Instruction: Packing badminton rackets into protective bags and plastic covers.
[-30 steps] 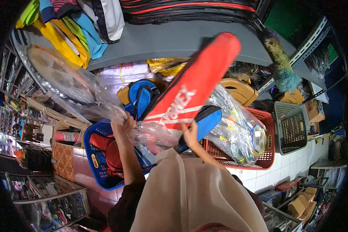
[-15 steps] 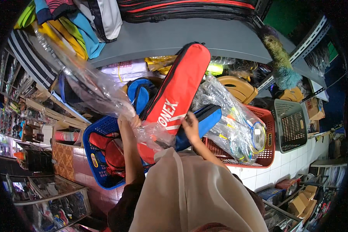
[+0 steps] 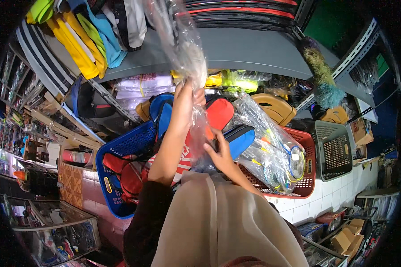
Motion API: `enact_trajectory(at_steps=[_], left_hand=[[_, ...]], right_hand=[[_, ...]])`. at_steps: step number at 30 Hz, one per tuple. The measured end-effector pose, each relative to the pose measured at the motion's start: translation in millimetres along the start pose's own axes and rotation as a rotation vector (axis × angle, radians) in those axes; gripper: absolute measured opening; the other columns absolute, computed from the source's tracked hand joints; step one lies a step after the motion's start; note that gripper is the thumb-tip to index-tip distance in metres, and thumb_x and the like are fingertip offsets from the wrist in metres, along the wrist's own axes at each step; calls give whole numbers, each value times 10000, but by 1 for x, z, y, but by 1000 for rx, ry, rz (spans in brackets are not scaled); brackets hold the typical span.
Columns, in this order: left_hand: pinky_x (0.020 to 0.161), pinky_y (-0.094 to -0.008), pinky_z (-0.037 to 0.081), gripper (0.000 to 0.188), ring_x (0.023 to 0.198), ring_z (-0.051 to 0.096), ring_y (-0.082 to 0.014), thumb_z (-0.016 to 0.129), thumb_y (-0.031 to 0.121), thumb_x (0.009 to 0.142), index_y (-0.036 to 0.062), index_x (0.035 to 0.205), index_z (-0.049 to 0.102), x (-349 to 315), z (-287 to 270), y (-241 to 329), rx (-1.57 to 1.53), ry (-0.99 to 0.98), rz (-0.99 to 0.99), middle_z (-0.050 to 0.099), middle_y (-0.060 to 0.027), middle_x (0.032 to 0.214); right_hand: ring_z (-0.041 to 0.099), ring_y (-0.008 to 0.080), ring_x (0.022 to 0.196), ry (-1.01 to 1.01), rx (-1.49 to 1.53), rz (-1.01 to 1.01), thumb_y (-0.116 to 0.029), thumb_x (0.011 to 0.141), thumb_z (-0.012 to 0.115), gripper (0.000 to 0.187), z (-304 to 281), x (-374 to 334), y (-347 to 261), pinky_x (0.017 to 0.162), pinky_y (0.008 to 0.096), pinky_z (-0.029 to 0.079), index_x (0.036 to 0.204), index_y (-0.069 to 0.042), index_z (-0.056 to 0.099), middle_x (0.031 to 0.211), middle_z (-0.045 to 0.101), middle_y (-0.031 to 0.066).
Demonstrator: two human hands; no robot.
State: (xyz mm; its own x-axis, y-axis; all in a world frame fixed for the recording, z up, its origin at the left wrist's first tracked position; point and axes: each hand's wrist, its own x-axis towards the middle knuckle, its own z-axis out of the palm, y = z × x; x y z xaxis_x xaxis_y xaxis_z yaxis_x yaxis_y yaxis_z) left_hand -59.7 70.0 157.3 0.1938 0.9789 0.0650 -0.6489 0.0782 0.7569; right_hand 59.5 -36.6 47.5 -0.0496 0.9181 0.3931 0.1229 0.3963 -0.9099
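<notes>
My left hand (image 3: 188, 97) is closed around a racket in a clear plastic sleeve (image 3: 192, 55), near its pale handle. The sleeve runs up past the grey shelf's edge, and its loose end hangs below my fist. Beside that loose end is my right hand (image 3: 219, 152), thumb and fingers apart, close to a small orange patch in the plastic. Behind my hands a red racket bag (image 3: 219, 113) stands tilted, partly covered. Blue racket bags (image 3: 240, 141) lie to its right and left. They rest in and around a blue basket (image 3: 133, 144), which also holds red bags (image 3: 131, 178).
A red basket (image 3: 314, 173) at the right holds several plastic-wrapped rackets (image 3: 272, 149). Beyond it stands a grey basket (image 3: 317, 151). The grey shelf (image 3: 249, 46) crosses above, with hanging clothes (image 3: 82, 49) at its left and a feather duster (image 3: 323, 75) at its right.
My left hand has swung the sleeved racket up and right, from the left side to above the bags. The red bag has tipped lower, and my right hand has come off it to the sleeve.
</notes>
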Motion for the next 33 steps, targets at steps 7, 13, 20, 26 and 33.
enact_trajectory(at_steps=[7, 13, 20, 26, 33], left_hand=[[497, -253, 379, 245, 521, 465, -121, 459, 268, 954, 44, 868, 512, 17, 32, 23, 152, -40, 145, 465, -28, 592], [501, -255, 401, 283, 510, 464, -119, 458, 288, 958, 21, 899, 530, 38, 49, 35, 202, -29, 322, 473, -19, 589], [714, -245, 407, 364, 761, 468, -96, 525, 357, 939, 32, 1102, 506, 8, 43, -27, 496, 53, 382, 512, -19, 852], [928, -365, 404, 656, 1053, 537, -250, 702, 217, 808, -16, 1302, 339, -18, 17, -61, 893, -36, 440, 515, -163, 1182], [1062, -435, 275, 765, 1290, 339, -321, 677, 127, 792, 27, 1384, 203, -54, -27, -100, 715, 41, 671, 253, -195, 1426]], right_hand=[[600, 174, 729, -38, 3, 176, -143, 839, 669, 350, -1, -20, 26, 660, 303, 469, 1110, 27, 528, 838, 628, 165], [576, 99, 774, 16, -34, 199, -85, 843, 654, 289, 0, -38, 46, 664, 291, 480, 1090, 18, 544, 851, 642, 103], [559, 72, 832, 220, 280, 227, 5, 829, 628, 265, 1, -22, 34, 733, 230, 458, 1087, 25, 570, 923, 633, 28], [557, 80, 825, 220, 273, 202, 25, 821, 608, 282, -2, -17, 34, 730, 229, 457, 1099, 35, 560, 949, 622, 21], [531, 141, 959, 344, 260, 157, -183, 947, 501, 292, -19, 11, 17, 845, 293, 428, 1133, 42, 522, 1051, 588, 65]])
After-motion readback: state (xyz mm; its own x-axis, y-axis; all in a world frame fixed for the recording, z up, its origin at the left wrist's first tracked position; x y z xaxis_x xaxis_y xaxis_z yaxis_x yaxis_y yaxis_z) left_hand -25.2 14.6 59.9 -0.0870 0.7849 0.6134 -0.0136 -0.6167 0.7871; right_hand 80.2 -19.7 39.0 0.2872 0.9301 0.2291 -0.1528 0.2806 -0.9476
